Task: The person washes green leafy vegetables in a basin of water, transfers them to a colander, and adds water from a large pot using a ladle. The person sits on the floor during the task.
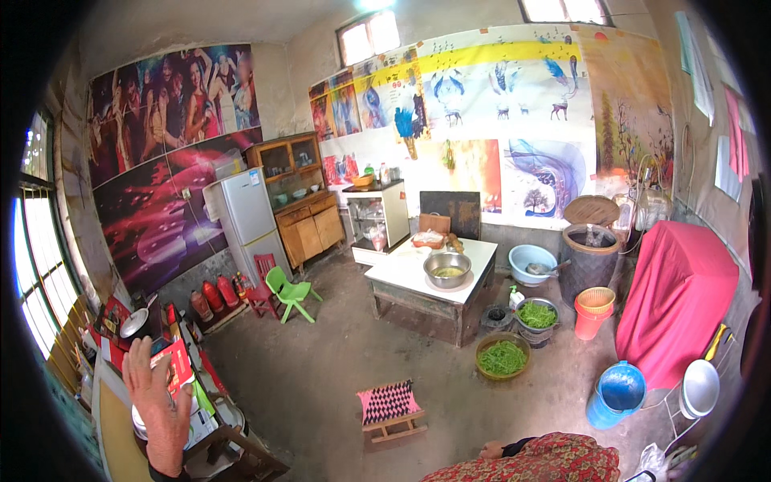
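My left hand (153, 391) is raised at the left with its fingers apart, and nothing shows in it. Behind it, a red carton (179, 364) and a green-and-white carton (203, 403) lie on a cluttered side table (232, 437); I cannot tell whether the hand touches them. At the bottom edge, part of my right hand (493, 450) shows beside a red floral garment (542, 461); its fingers are mostly hidden. On the floor in front stands a low folding stool (391, 410) with a checkered woven seat.
A low white table (397, 271) bears a metal basin (447, 270). Leafy greens fill a bowl (503, 356) and a basin (536, 315). A blue bucket (615, 394) and a red-draped object (677, 301) stand right. A green plastic chair (292, 292) stands near the fridge (247, 205).
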{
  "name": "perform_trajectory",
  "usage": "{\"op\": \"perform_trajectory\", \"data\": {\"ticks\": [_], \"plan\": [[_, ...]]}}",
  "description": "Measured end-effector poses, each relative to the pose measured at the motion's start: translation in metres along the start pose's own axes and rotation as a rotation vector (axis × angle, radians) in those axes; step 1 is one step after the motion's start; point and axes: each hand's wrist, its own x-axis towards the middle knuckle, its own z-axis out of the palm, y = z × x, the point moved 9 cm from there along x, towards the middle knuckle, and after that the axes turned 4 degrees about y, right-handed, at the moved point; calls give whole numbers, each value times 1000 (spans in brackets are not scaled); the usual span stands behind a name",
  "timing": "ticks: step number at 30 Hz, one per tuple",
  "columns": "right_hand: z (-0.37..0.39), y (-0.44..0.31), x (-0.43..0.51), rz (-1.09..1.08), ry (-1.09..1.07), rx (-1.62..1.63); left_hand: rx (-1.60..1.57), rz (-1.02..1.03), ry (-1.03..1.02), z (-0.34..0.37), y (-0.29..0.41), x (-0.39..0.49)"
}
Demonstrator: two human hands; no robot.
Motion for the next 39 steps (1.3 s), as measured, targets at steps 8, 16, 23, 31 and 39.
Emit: {"op": "perform_trajectory", "data": {"ticks": [8, 16, 23, 31, 39], "plan": [[-23, 43, 22, 61, 40, -62, -134, 74, 53, -12, 43, 18], [48, -33, -48, -367, -119, -444, -452, 110, -104, 33, 54, -12], [61, 4, -182, 441, 101, 383, -703, 110, -471, 181, 132, -102], [34, 92, -230, 597, 177, 581, -846, 227, -900, 317, 292, -206], [-112, 180, -201, 581, 446, 756, -641, -39, -1541, 431, 315, -385]]}}
